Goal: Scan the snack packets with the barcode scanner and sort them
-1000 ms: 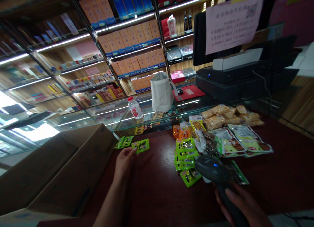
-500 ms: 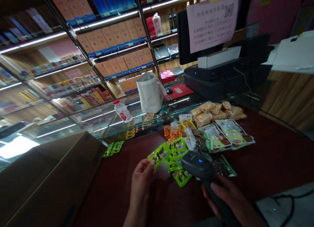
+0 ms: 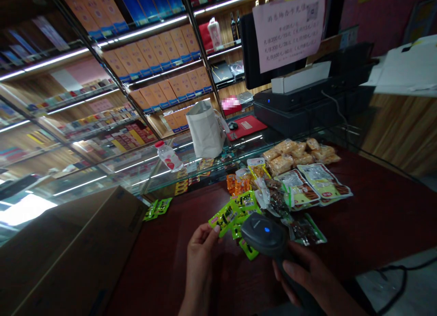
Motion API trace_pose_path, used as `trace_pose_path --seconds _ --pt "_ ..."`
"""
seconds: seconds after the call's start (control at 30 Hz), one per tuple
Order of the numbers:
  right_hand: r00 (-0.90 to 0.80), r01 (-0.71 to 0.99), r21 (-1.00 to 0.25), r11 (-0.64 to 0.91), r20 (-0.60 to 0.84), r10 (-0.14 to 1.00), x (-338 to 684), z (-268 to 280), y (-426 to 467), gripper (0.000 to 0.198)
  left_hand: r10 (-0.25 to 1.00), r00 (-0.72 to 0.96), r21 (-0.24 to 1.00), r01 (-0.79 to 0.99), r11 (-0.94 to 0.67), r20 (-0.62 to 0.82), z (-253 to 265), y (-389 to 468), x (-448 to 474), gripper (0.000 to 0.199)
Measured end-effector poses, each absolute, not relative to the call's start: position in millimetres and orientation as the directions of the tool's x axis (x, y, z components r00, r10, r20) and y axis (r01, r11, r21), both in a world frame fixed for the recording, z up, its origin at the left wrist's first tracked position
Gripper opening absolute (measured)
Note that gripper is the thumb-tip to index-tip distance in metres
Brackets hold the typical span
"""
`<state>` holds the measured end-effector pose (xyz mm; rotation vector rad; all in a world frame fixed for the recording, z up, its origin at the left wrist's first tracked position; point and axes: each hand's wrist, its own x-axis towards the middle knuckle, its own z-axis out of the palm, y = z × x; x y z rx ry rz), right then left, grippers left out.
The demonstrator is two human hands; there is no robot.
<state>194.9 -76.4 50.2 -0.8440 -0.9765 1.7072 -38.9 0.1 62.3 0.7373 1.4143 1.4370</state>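
Pinched at its lower left corner, a green snack packet (image 3: 223, 218) is in my left hand (image 3: 202, 247), tilted above the dark red table. My right hand (image 3: 307, 270) is wrapped round the handle of a black barcode scanner (image 3: 264, 234), whose top shows a blue light. The scanner's head is close to the held packet and covers part of several similar green packets (image 3: 246, 200) lying under and behind it. Beyond them lie orange packets (image 3: 239, 185), dark-coloured clear packs (image 3: 305, 229), flat green-and-white packs (image 3: 322, 181) and wrapped tan snacks (image 3: 290, 155).
A cardboard box (image 3: 75, 247) stands at the left, with two or so green packets (image 3: 157, 208) beside it. On the glass counter are a red-capped bottle (image 3: 169, 156), a white bag (image 3: 205, 130) and a red mouse mat (image 3: 247, 125). A monitor (image 3: 251, 56) stands behind.
My right hand has brought the scanner left, nearer the held packet. The left hand and its packet have shifted slightly right in view.
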Motion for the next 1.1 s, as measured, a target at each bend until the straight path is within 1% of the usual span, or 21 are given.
trace_pose_path --seconds 0.1,0.23,0.4,0.73,0.87,0.97,1.1 --pt "-0.287 -0.402 -0.893 -0.204 -0.089 0.954 195 51 -77 0.042 0.904 -0.365 0.961 -0.241 0.138 -0.221 65 0 -37 0.046" --pt "-0.296 -0.407 -0.891 -0.199 -0.078 0.952 195 50 -77 0.04 0.905 -0.369 0.957 -0.265 0.117 -0.212 62 1 -37 0.047" --pt "-0.294 -0.424 -0.885 -0.193 -0.067 0.953 196 52 -80 0.038 0.901 -0.383 0.963 -0.243 0.114 -0.204 58 0 -36 0.042" --pt "-0.28 -0.411 -0.88 -0.239 -0.127 0.951 202 48 -80 0.045 0.926 -0.328 0.966 -0.235 0.113 -0.188 62 10 -35 0.043" --pt "-0.228 -0.396 -0.884 -0.247 -0.166 0.959 209 41 -78 0.045 0.945 -0.277 0.973 -0.192 0.125 -0.176 70 35 -33 0.043" --pt "-0.154 -0.436 -0.862 -0.259 -0.212 0.965 212 39 -78 0.046 0.96 -0.219 0.976 -0.169 0.138 -0.174 74 59 -26 0.041" --pt "-0.127 -0.442 -0.863 -0.245 -0.21 0.969 214 39 -82 0.048 0.966 -0.122 0.966 -0.155 0.207 -0.227 74 87 -15 0.037"
